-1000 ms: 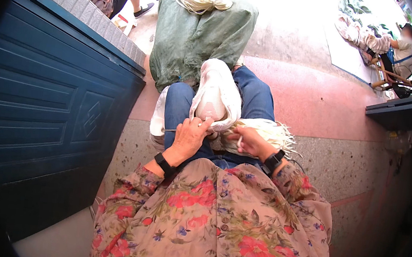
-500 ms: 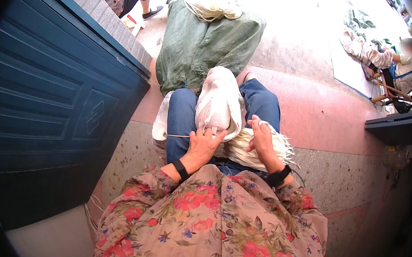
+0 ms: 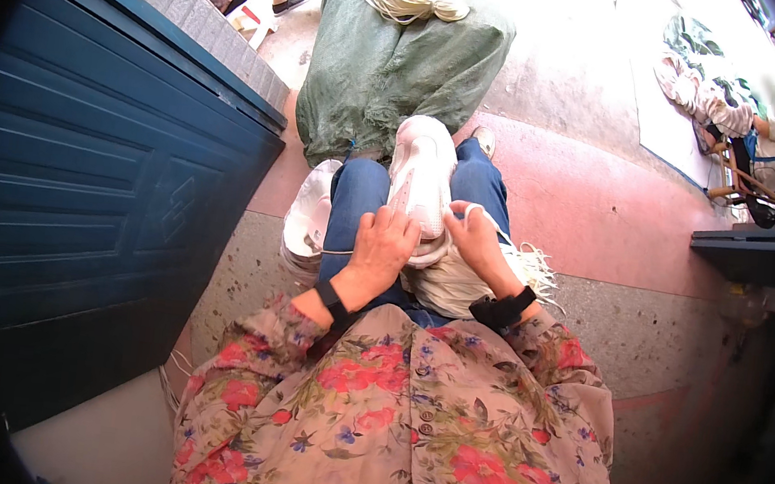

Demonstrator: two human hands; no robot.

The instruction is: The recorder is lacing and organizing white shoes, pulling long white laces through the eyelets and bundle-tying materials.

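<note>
Slanting inward beside shoe (image 3: 422, 173): right hand (image 3: 480, 242)

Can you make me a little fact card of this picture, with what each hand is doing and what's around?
Left hand: touching the white shoe
Right hand: holding a white lace beside the shoe
Shoe place: between legs in blue jeans
By the left knee: more white shoes
Ahead: green sack, pale strands on top
Left side: blue panelled door
</note>
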